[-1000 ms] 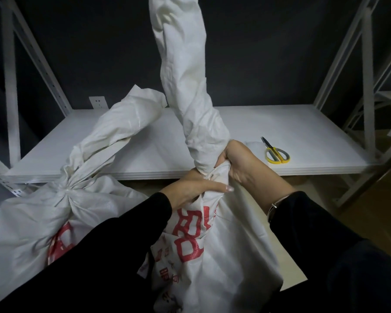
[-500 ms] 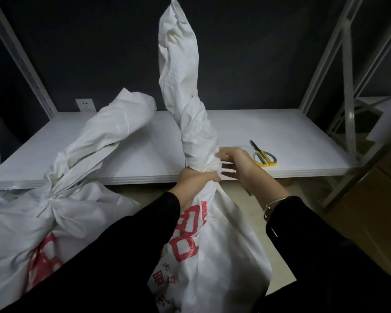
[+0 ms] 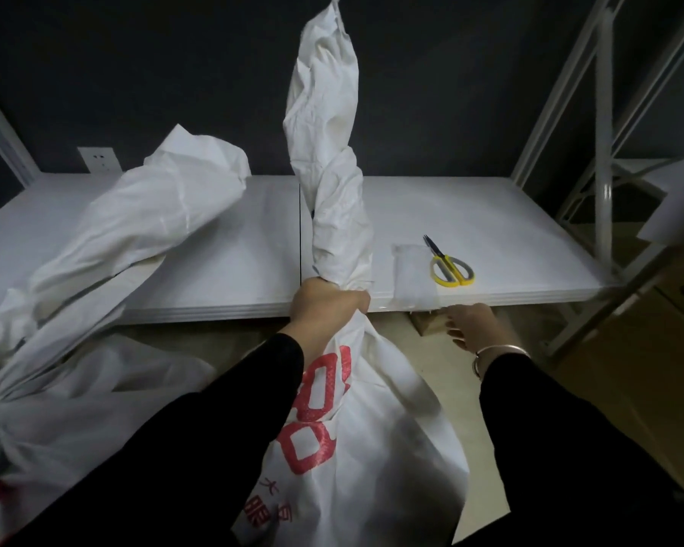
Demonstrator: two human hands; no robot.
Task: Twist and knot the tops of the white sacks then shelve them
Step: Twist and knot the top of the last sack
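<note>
Left hand (image 3: 328, 305) clenched round twisted neck of sack (image 3: 391, 428), standing near-centre before the shelf (image 3: 490, 215). Right hand (image 3: 470, 325) off it, fingers spread, empty. Risk: single-handed grip slackens, twist unwinds before knotting.

A dark, matte wall (image 3: 135, 73) backs a white shelf board (image 3: 490, 215) carried on pale metal uprights (image 3: 603, 132). A white socket plate (image 3: 97, 159) sits above the board's far left corner. Under its front edge lies a beige floor (image 3: 230, 341); brown cardboard boxes (image 3: 648, 349) stand at right. The light is dim.
</note>
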